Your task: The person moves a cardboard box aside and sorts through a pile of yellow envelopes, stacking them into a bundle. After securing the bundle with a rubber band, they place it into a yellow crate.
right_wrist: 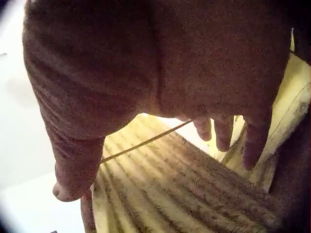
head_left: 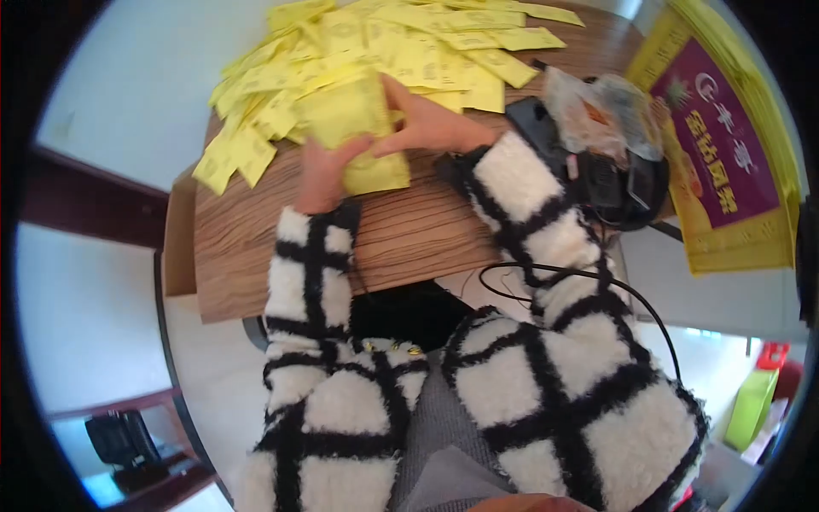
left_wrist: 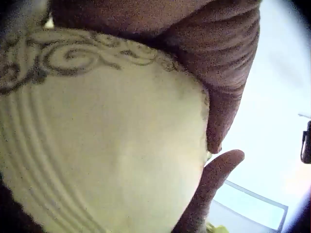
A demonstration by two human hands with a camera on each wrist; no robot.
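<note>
A: What do the person's hands hold?

B: Both hands are on one stack of yellow packets [head_left: 358, 132], which lies on the wooden table [head_left: 409, 243] at the near edge of a loose heap of yellow packets [head_left: 375, 51]. The left hand [head_left: 322, 175] has its grip closed around the stack's near left side, thumb over the top. The right hand [head_left: 426, 119] meets the stack from the right, its fingers laid along the stack's top and right edge; its grip pinches the stack rather than hanging loose.

A: What do the wrist cameras add?

B: The left wrist view is filled by a pale yellow packet face [left_wrist: 107, 145] with a grey scroll pattern near its top, and fingers [left_wrist: 214, 58] curl over its upper edge. The right wrist view shows the underside of the right hand, its fingertips [right_wrist: 255, 145] resting against yellow packet paper [right_wrist: 184, 189] marked with stripes.

A: What else lies around the stack?

B: Right of the stack, on the same table, sits a black device [head_left: 614, 183] with a crumpled clear wrapper [head_left: 597, 107] on top. Further right of it stands a yellow and purple printed bag [head_left: 725, 145]. A black cable [head_left: 597, 277] loops over the right sleeve [head_left: 554, 324], nearer the person than the stack. Both sleeves are fluffy white with a black grid.
</note>
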